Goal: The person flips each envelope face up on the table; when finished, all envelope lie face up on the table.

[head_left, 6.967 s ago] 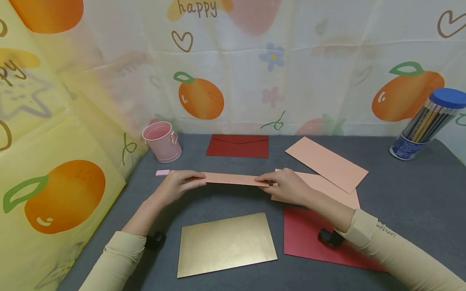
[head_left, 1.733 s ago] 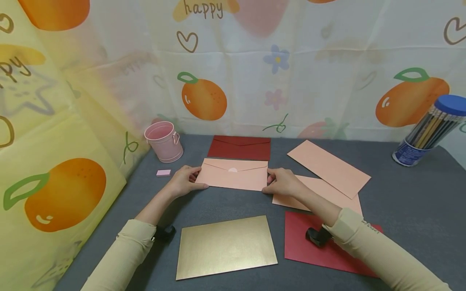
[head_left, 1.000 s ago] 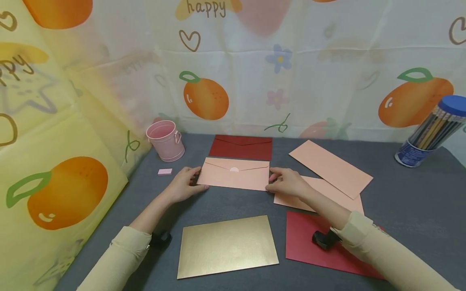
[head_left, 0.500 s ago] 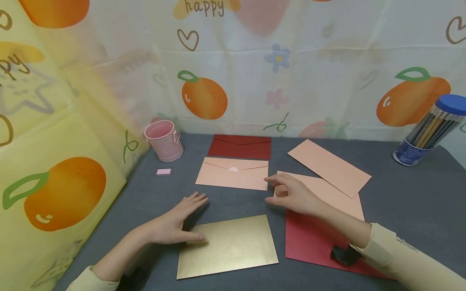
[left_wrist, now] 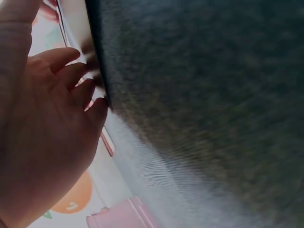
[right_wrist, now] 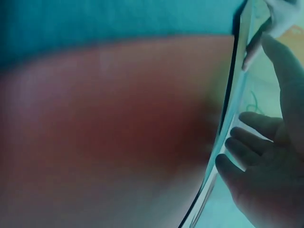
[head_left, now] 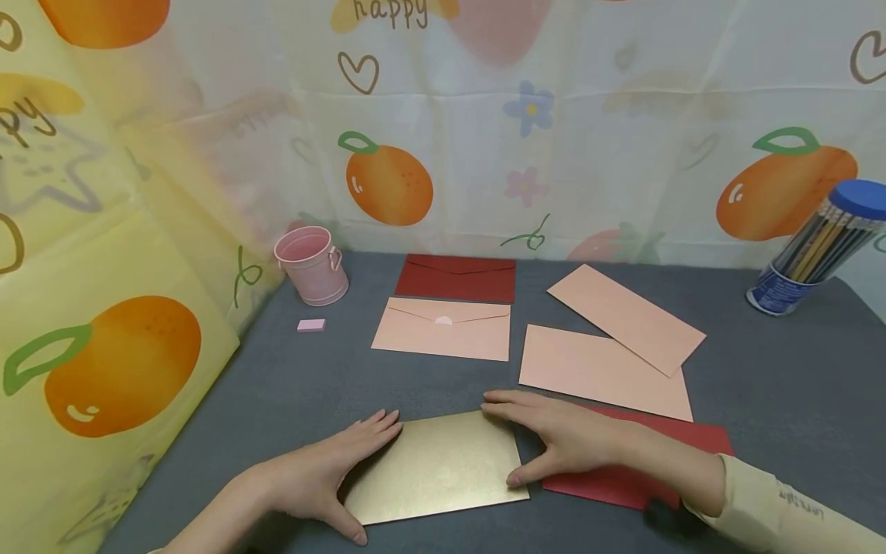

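A gold envelope or card [head_left: 436, 465] lies flat near the front of the table. My left hand [head_left: 311, 473] is spread at its left edge, thumb near the front corner and fingers by the back one. At the right edge my right hand [head_left: 574, 435] is spread likewise, its fingertips over the back right corner and its thumb on the side. Neither hand's fingers curl round it. Behind it lies a pink envelope [head_left: 443, 338], flap side up with a pale round seal. A dark red envelope [head_left: 455, 278] lies just beyond that one.
Two more pink envelopes [head_left: 602, 365] overlap at the right. A red envelope [head_left: 692, 438] lies partly under my right forearm. A pink bucket [head_left: 313, 269] and a small pink block [head_left: 311, 325] are at the left. A tub of pencils [head_left: 810, 250] stands far right.
Both hands held the pink envelope, first tilted edge-on, then flat before the dark red one. They let it go and came back toward me to the gold envelope's sides.
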`<state>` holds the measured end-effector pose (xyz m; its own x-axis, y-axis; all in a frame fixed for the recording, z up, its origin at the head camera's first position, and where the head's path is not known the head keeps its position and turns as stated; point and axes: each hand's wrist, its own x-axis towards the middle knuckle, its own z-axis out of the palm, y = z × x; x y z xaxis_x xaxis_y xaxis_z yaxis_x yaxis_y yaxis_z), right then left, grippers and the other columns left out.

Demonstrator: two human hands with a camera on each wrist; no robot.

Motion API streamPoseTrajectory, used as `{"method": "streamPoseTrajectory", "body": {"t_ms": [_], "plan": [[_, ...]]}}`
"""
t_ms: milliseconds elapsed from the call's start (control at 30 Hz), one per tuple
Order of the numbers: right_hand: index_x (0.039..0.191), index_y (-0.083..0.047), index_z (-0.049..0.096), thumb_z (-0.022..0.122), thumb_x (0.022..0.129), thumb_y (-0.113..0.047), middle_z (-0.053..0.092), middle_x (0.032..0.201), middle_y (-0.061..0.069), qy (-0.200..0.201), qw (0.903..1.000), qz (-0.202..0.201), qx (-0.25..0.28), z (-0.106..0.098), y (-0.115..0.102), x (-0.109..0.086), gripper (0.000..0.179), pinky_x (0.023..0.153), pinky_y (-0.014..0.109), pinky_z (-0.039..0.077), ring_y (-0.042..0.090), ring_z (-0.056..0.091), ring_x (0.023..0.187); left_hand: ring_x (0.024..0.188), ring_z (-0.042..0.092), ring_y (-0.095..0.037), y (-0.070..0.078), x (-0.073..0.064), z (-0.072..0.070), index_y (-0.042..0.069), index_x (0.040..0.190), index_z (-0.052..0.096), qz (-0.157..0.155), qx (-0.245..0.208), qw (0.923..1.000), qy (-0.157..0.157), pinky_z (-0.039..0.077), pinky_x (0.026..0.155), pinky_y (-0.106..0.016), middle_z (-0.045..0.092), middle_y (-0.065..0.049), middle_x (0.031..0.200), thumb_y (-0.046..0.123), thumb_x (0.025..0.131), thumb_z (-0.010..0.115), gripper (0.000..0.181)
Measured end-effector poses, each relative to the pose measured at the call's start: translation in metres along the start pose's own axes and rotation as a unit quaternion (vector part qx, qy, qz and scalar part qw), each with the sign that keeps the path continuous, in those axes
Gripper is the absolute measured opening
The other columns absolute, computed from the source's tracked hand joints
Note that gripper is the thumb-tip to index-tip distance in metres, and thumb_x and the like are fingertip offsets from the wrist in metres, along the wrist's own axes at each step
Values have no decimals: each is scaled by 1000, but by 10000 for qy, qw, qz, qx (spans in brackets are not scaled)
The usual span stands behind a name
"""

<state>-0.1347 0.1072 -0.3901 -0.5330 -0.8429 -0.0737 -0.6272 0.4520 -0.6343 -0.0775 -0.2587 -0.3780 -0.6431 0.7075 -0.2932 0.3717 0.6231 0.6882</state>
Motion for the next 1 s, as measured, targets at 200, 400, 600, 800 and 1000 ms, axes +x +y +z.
{"method": "streamPoseTrajectory", "body": {"t_ms": [200,400,600,800,1000], "plan": [[155,-15,28,67,83,-61,20,161,-2,-475,9988,-15,64,4,-3,-5,95,112,43,30,17,21,146,149,4,-26,-5,-1,2,20,158,15,4,14,10000,50,17,114,-54,9,2,163,57,70,80,115],[155,-11,26,69,82,-60,20,161,2,-509,9983,-191,-211,6,-4,-6,98,112,45,30,19,21,146,149,6,-25,-7,-2,4,19,157,18,52,16,9999,95,13,117,-47,11,1,163,53,70,82,114],[155,-10,26,70,83,-58,20,161,3,-460,9977,-261,-425,8,-4,-7,97,111,45,31,19,21,146,148,13,-27,-6,-4,3,21,156,22,42,259,9994,219,20,115,-48,17,2,162,54,72,81,108],[154,-12,30,66,85,-60,22,160,1,-426,9976,-204,-503,7,-4,-6,92,110,45,34,17,23,145,145,20,-32,-8,-6,0,23,155,29,184,397,9987,274,23,114,-49,22,1,160,51,77,78,96],[150,-16,41,63,86,-60,33,156,-2,-272,9975,-223,-616,3,-5,-7,81,106,45,39,12,33,141,143,25,-32,-12,-8,-5,25,150,39,419,115,9987,278,23,114,-48,27,2,158,42,81,78,81]]}}
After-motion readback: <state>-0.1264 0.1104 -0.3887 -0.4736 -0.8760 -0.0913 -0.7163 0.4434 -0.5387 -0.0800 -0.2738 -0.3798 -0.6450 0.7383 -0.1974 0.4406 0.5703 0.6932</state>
